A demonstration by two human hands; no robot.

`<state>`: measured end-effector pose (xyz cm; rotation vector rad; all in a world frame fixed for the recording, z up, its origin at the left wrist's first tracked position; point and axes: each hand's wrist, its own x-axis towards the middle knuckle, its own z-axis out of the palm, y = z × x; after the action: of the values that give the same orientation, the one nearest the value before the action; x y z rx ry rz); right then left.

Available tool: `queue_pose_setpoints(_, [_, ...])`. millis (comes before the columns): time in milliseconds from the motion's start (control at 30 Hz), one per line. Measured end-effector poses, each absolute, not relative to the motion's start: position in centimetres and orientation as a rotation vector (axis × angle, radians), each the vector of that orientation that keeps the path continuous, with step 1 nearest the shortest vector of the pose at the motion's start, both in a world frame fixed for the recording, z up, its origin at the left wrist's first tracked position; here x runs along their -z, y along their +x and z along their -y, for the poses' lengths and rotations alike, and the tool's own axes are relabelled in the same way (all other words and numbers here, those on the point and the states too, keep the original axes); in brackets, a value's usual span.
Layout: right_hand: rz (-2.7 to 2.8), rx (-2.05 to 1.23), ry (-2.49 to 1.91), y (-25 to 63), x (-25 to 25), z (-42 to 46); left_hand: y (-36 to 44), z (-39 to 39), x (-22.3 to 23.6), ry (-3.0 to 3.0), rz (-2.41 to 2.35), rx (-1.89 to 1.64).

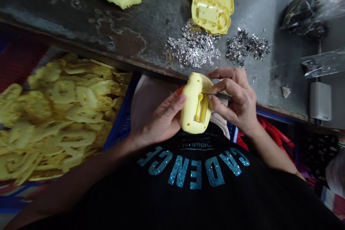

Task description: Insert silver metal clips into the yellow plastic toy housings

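Note:
A pale yellow plastic shell [188,109] with an open battery compartment is tilted up in front of my chest. My left hand [168,115] is closed around its left side, and a bit of orange shows by the fingers. My right hand [235,99] pinches a thin dark metal tool [223,96]. Its narrow tip reaches the upper end of the compartment; whether it grips a small part there is too fine to tell. Just beyond the hands, a pile of small silvery metal contact pieces [195,48] lies on the grey workbench [156,36].
More yellow shells [211,7] lie along the bench's far side. A second, darker pile of metal pieces [246,45] sits to the right, near plastic bags [307,14] and a white box [320,100]. At lower left, a blue crate [118,115] holds many yellow parts [63,115].

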<state>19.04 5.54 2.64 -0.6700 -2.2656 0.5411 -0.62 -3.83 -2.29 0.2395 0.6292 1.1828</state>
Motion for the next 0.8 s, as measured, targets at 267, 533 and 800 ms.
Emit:
queue_pose_setpoints(267, [2.130,-0.759,-0.699,18.6,-3.1,-5.4,-0.4,3.7,1.9,0.309,-0.625,-1.169])
queue_pose_setpoints(533, [2.189,-0.668,-0.740,18.2,-2.7,-5.1,-0.2,3.8,1.8,0.333,-0.619,-1.149])
queue_pose_setpoints(800, [2.296,-0.444,-0.703,18.4,-2.8,-5.1,-0.1,3.9,2.7,0.327,-0.577,-1.160])
